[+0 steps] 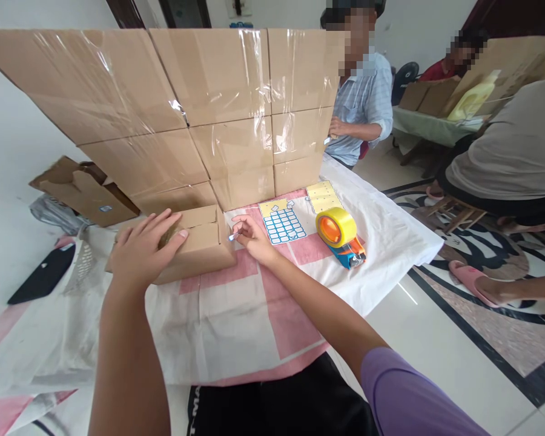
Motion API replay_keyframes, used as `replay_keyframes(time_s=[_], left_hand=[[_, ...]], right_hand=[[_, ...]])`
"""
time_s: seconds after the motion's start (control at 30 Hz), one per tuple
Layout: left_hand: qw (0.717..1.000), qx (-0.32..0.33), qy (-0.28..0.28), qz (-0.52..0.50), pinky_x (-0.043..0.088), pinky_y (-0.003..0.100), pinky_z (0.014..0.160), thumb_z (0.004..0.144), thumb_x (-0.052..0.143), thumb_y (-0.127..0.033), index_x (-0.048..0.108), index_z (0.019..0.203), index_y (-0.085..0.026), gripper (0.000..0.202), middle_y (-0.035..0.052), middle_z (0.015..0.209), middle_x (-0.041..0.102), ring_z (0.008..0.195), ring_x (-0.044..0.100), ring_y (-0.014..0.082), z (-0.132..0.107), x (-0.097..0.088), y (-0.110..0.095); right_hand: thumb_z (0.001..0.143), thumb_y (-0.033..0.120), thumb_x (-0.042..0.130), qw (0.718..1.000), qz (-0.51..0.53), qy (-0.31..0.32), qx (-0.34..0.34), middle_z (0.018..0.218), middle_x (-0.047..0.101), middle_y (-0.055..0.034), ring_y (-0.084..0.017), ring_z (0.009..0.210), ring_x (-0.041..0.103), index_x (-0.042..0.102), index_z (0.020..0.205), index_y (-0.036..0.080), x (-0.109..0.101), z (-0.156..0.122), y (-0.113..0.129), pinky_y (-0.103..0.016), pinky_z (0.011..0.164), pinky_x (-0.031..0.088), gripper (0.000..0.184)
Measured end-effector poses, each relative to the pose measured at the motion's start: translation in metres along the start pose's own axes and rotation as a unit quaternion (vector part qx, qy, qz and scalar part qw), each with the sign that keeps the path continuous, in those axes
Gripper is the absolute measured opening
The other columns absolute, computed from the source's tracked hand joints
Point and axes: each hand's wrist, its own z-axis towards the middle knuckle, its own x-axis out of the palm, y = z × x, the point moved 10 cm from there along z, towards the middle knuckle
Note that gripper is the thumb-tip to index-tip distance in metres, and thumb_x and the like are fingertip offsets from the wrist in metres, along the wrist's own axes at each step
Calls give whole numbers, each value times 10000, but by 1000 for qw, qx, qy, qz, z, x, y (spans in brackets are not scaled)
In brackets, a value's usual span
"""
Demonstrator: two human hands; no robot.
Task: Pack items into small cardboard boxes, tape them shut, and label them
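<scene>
The spread left hand (148, 242) probably steadied the box (200, 243); the right hand (251, 237) pinched a small sticker (232, 237) beside it.

One carton (195, 257) under the left hand (148, 245); beyond both, apparently nine stacked cartons (231, 142); one label (232, 237) at the right hand (253, 237); one tape roll (346, 225) to its right.

left fingers (162, 227) on cardboard box (197, 245) | right fingers (244, 222) seemingly pinch small label (231, 237) | tape dispenser (341, 236) on tablecloth (227, 321)
</scene>
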Motion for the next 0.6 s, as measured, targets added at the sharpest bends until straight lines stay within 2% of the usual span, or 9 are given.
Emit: replay_keyframes(time_s=[0.17,0.33,0.4,0.5,0.6], left_hand=[[1000,-2,1,-1,223,506,1252,1005,315,-611,521,1459,-343,566,-28,1620,431,1520,348,251,-1,-2,-2],[1000,-1,0,-2,218,514,1253,1007,313,-609,516,1465,-335,571,-29,1626,422,1526,338,259,-4,-3,-4],[1000,-5,-2,1,214,505,1256,1005,316,-610,515,1465,-340,570,-32,1625,424,1526,338,255,-4,-3,-3],[1000,-7,-2,3,214,497,1257,1005,318,-608,513,1467,-345,566,-28,1625,425,1524,343,251,-3,-2,-1],[1000,-5,-2,2,223,500,1253,1007,316,-608,515,1466,-344,567,-22,1619,435,1516,356,254,-1,-1,-1]], right_hand=[[723,186,636,1000,-13,16,-2,828,561,48,-147,772,550,492,1121,268,5,1,1,-272,717,436,431],[784,181,617,997,-62,28,-28,857,566,34,-151,816,542,473,1184,265,11,-3,0,-258,697,419,434],[789,175,625,993,-115,-4,-25,983,579,5,-160,894,547,478,1240,272,6,-4,-3,-266,738,447,484],[756,168,671,976,-192,-105,8,1195,546,-43,-179,965,534,463,1345,271,-18,-5,-10,-318,849,478,634],[763,204,690,969,-185,-156,56,1247,557,-68,-189,957,551,444,1391,258,-35,-4,-19,-362,907,488,676]])
